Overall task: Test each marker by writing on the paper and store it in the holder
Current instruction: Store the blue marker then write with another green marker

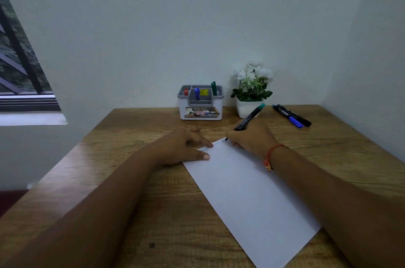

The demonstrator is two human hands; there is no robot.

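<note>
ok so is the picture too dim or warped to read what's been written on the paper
Head view: dim, bluish, even light, no glare on the paper; only soft shadow under the left hand; the wide-angle lens tilts the window at the frame edge; the marks by the tip of the marker in the right hand are too faint and small to read.
</note>
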